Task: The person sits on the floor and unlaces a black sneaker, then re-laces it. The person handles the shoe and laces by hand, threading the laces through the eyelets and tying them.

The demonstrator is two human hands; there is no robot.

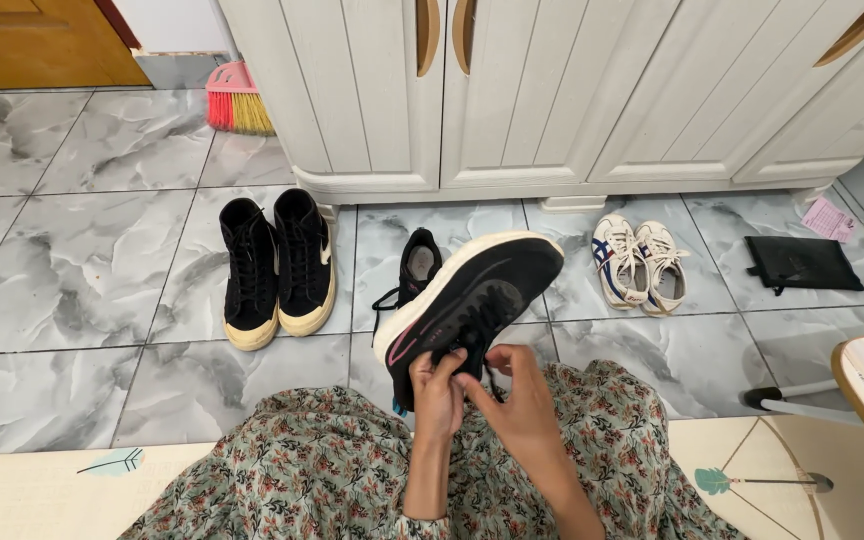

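I hold a black running shoe point(472, 295) with a white sole and a pink stripe above my lap, tipped on its side with the toe pointing up and to the right. My left hand point(437, 392) grips its heel end from below. My right hand point(520, 395) is beside it, fingers pinching at the black laces near the shoe's opening. The matching black shoe point(416, 266) stands on the floor just behind the held one, partly hidden by it. My floral dress point(332, 470) covers my knees under both hands.
A pair of black high-top sneakers point(277, 265) stands on the grey marble floor at left. White low sneakers point(638, 263) sit at right, next to a flat black pouch point(802, 263) and a pink paper point(830, 218). A white cabinet point(512, 90) is behind; a pink broom point(235, 100) leans at back left.
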